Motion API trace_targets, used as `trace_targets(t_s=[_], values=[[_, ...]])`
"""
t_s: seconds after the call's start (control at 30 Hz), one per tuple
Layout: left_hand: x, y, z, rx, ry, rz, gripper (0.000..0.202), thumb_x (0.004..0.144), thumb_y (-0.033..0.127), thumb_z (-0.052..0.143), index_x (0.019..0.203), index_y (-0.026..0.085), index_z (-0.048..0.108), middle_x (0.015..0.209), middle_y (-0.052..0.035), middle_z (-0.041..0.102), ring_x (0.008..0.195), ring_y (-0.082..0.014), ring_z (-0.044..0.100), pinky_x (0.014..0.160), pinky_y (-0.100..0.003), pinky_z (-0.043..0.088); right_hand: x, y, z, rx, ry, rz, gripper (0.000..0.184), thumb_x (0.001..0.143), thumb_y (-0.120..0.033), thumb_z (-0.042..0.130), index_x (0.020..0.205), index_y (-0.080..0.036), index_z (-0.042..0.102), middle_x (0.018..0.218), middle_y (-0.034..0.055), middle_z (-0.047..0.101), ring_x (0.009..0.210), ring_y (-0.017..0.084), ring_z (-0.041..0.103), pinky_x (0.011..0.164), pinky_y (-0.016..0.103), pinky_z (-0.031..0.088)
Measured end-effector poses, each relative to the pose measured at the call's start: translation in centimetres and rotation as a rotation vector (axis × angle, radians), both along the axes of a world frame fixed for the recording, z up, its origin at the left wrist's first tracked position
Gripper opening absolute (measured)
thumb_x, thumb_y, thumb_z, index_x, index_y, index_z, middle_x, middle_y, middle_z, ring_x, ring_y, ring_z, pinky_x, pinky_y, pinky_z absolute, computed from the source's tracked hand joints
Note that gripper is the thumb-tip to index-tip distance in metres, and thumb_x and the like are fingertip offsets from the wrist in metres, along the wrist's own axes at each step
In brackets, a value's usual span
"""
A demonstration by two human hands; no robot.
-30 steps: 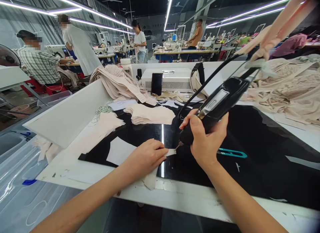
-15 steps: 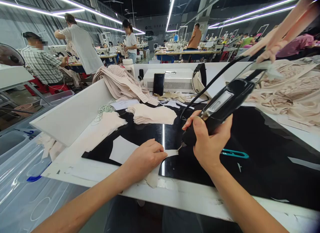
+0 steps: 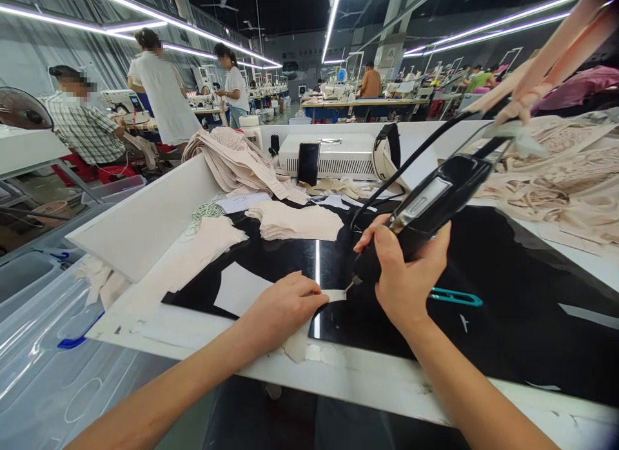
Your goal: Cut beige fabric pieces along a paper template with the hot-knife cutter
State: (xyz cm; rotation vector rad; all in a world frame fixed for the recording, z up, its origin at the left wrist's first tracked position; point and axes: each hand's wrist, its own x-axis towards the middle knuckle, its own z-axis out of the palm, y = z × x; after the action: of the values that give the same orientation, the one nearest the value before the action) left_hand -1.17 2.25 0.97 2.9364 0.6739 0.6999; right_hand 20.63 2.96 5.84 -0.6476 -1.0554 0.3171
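My right hand (image 3: 409,276) is wrapped round a black corded handheld power tool (image 3: 440,192) with a thin metal tip. The tip meets the right end of a small pale fabric piece (image 3: 337,295) on the glossy black board (image 3: 507,276). On the fabric's left side, my left hand (image 3: 287,308) presses down with its thumb and fingers together. Part of the fabric shows below that hand, over the board's front edge; the rest lies hidden under it. Beside the left hand lies a white sheet piece (image 3: 239,287). Past the hands sits a stack of cut beige fabric (image 3: 297,220).
A teal slim-handled tool (image 3: 457,297) lies right of my right hand. At the back stand a white vented box (image 3: 343,156) and a phone (image 3: 308,163). Beige fabric heaps (image 3: 561,160) fill the right side. Clear plastic bins (image 3: 43,347) stand left. Co-workers are beyond.
The view has shifted slightly. Both hands, the power tool and the fabric keep almost the same places. In the background, standing co-workers have changed their poses.
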Motion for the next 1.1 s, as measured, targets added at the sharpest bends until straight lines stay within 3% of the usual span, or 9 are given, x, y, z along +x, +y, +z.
trace_targets(t_s=[0.37,0.57,0.8,0.93,1.1], values=[[0.0,-0.3,0.2,0.018,0.002,0.02,0.026,0.12,0.011,0.055,0.124,0.017,0.08,0.115,-0.007,0.08,0.1,-0.0198,0.078,0.12,-0.048,0.063,-1.6,0.7,0.4,-0.035,0.068,0.039,0.038,0.096,-0.039,0.093,0.114,-0.031,0.06,0.09,-0.006,0.073,0.061,0.016,0.067,0.057,0.033,0.064],[0.2,-0.3,0.3,0.023,-0.001,0.018,0.027,0.118,0.009,0.057,0.124,0.017,0.081,0.115,-0.0074,0.08,0.1,-0.0201,0.078,0.116,-0.045,0.065,-2.4,0.9,0.0,-0.05,0.056,0.035,0.039,0.096,-0.041,0.093,0.111,-0.032,0.058,0.09,-0.0045,0.072,0.062,0.017,0.066,0.055,0.033,0.063],[0.2,-0.3,0.2,0.012,0.005,0.022,0.027,0.12,0.012,0.055,0.126,0.019,0.08,0.117,-0.0074,0.08,0.101,-0.0198,0.078,0.119,-0.046,0.064,-2.4,0.6,0.2,-0.05,0.052,0.064,0.032,0.096,-0.025,0.085,0.11,-0.031,0.057,0.09,-0.0076,0.074,0.063,0.014,0.067,0.058,0.028,0.062],[0.2,-0.3,-0.1,-0.017,0.017,0.021,0.025,0.119,0.012,0.058,0.128,0.019,0.08,0.119,-0.0074,0.08,0.104,-0.0204,0.079,0.125,-0.054,0.061,-1.8,0.5,0.3,-0.051,0.057,0.041,0.036,0.097,-0.035,0.091,0.109,-0.029,0.057,0.09,-0.0071,0.074,0.062,0.014,0.068,0.058,0.029,0.062],[0.1,-0.3,-0.3,-0.029,0.026,0.023,0.025,0.118,0.01,0.058,0.127,0.019,0.08,0.119,-0.0082,0.08,0.105,-0.0206,0.08,0.127,-0.056,0.06,-1.0,0.4,0.1,-0.046,0.051,0.01,0.046,0.096,-0.049,0.097,0.111,-0.029,0.058,0.09,-0.0066,0.074,0.062,0.015,0.068,0.058,0.029,0.062]])
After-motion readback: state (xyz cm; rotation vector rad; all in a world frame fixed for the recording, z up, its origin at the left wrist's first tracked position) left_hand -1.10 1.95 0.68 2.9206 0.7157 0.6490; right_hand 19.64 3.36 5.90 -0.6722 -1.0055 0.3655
